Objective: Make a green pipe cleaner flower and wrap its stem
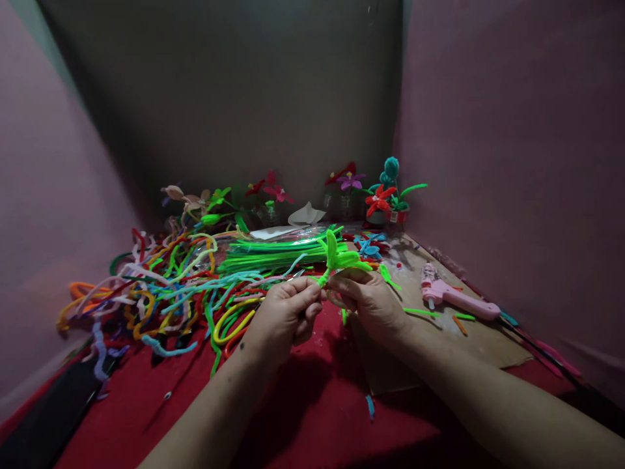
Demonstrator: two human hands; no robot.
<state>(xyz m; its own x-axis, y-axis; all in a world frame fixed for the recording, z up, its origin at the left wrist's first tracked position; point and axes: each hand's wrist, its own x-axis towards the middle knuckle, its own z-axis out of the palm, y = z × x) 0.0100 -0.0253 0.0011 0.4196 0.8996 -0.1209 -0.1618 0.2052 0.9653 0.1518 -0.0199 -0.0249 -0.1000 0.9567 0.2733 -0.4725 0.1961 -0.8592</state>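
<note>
A bright green pipe-cleaner flower [333, 254] with looped petals is held up in front of me. My left hand [293, 308] is closed, its thumb and forefinger pinching the short stem at the flower's base. From the other side my right hand [366, 296] pinches close to the lower petals; its fingertips partly hide that area. Behind both hands lies a bundle of green pipe cleaners [278, 253] on clear plastic. A loose green leaf-like piece [388, 276] rests just beyond my right hand.
Tangled coloured pipe cleaners [190, 293] spread across the left of the red cloth [303, 404]. On the right, a pink hot glue gun [459, 298] lies on a cardboard sheet [488, 348]. Finished flowers [379, 199] stand along the back wall. A black object [53, 410] sits front left.
</note>
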